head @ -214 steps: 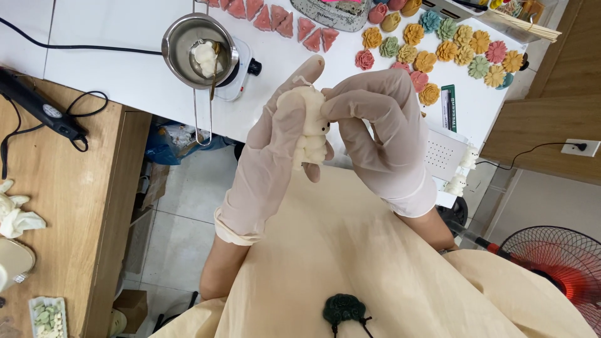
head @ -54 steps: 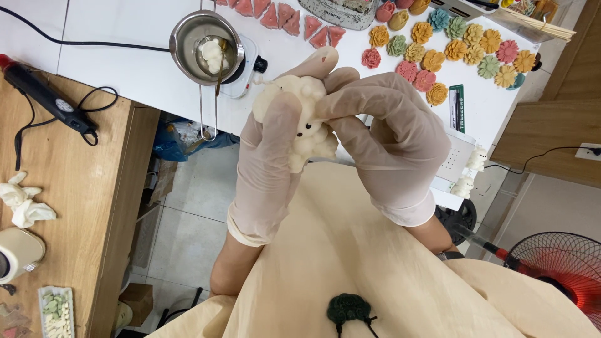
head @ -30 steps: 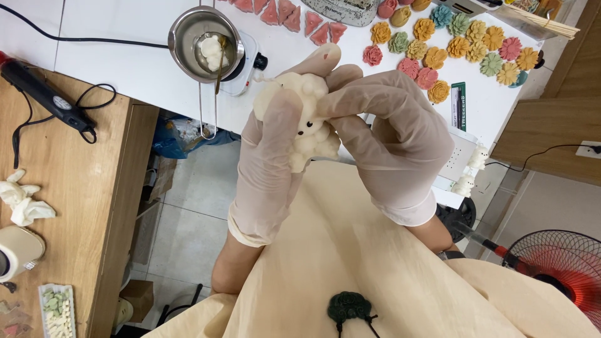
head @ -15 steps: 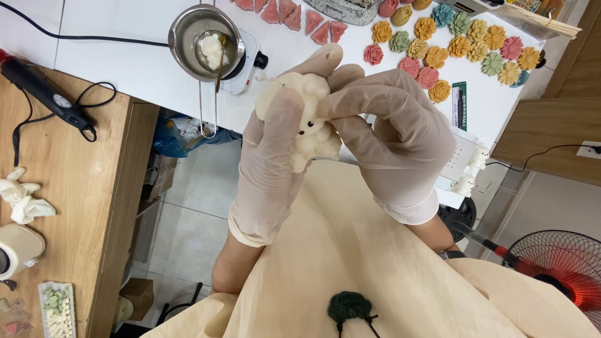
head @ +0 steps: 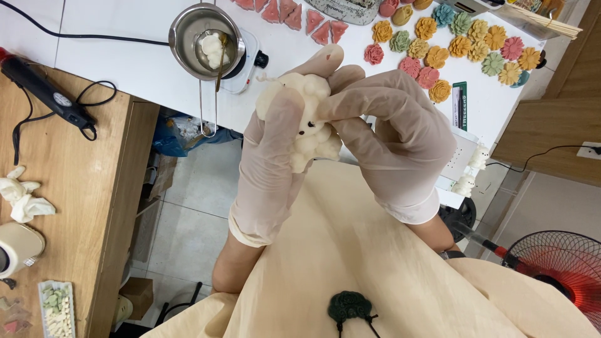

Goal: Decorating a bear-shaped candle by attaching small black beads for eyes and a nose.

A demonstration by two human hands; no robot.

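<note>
Both my hands wear thin pale gloves and hold a small cream-white bumpy figure (head: 308,122) with dark dot eyes, raised in front of me. My left hand (head: 272,159) wraps it from the left and below, thumb over its side. My right hand (head: 393,141) pinches its upper right part with the fingertips. A thin wick-like tip sticks out at the figure's top left.
On the white table (head: 125,62) a steel pot (head: 203,34) with white lumps sits on a small hotplate. Pink wedge shapes (head: 300,14) and several coloured flower shapes (head: 451,47) lie beyond. A wooden desk (head: 69,188) at the left carries a black tool with cable (head: 44,91). A red fan (head: 560,269) stands at the lower right.
The figure has been lifted slightly and turned in my hands since the oldest frame. Over the last second my hands have hardly moved.
</note>
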